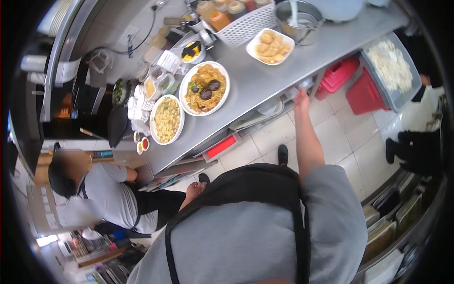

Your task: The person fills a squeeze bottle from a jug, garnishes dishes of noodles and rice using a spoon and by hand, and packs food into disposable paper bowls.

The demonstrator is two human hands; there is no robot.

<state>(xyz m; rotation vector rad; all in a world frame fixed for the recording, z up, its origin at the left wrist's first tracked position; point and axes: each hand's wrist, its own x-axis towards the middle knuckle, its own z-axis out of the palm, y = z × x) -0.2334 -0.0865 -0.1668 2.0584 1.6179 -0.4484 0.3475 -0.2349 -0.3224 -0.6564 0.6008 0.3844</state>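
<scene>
My right arm stretches out to the counter's front edge. Its hand (301, 98) is beside clear, shiny plastic (306, 84) at the under-shelf; its fingertips are too indistinct to show a grip. Low by my apron (246, 184), my left hand (194, 190) has curled fingers, and anything inside them is hidden. On the steel counter (241, 90) above stand an oval plate of noodles with dark mushrooms (206, 90), an oval plate of fried rice (166, 119) and a white square bowl of golden fried pieces (270, 46).
A white basket of sauce bottles (248, 26) and a metal pot (299, 23) line the counter's back. Red bins (364, 94) and a grey tub of white food (390, 66) stand at right. A co-worker (109, 194) is at left; another person's dark legs (411, 149) show right.
</scene>
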